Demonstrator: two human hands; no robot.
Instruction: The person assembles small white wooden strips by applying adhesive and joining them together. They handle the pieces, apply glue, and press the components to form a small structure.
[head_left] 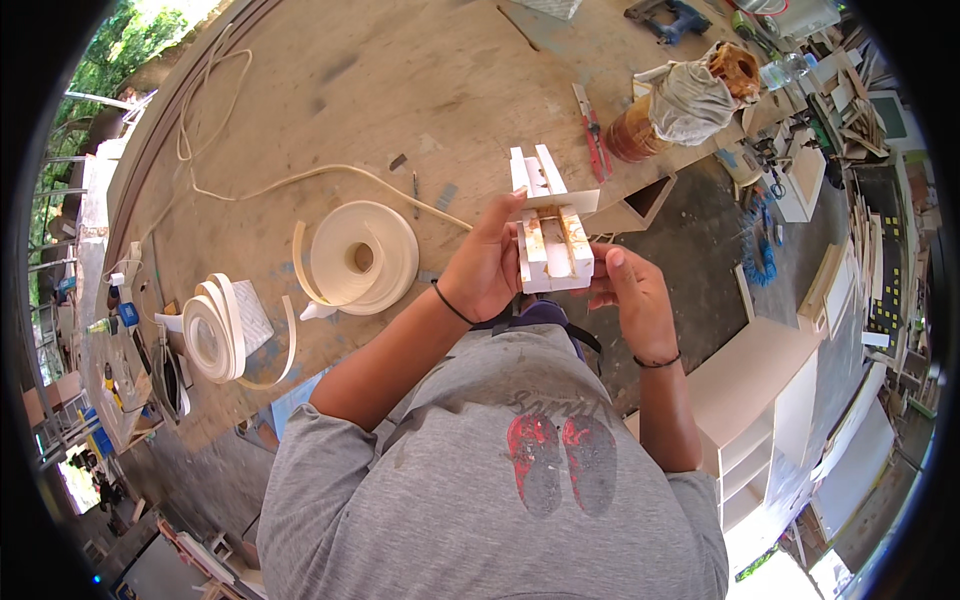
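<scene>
In front of my chest I hold a small white piece of joined blocks or strips (576,240) with brown, glue-like stains along its inner faces. A thin pale flat strip (578,201) lies across its middle. My left hand (483,268) is closed on the left side of the piece, its thumb near the thin strip. On the other side, the fingers of my right hand (640,298) are bent against the lower right side of the piece, with the thumb raised. Some of these fingers are hidden behind it.
A wooden worktable (330,110) carries a large roll of cream edging strip (395,250), a second roll (208,335), a pale cord (300,172) and a red-handled tool (594,140). A cloth-topped brown jar (637,130) stands near its right edge. A white cabinet (755,385) is at right.
</scene>
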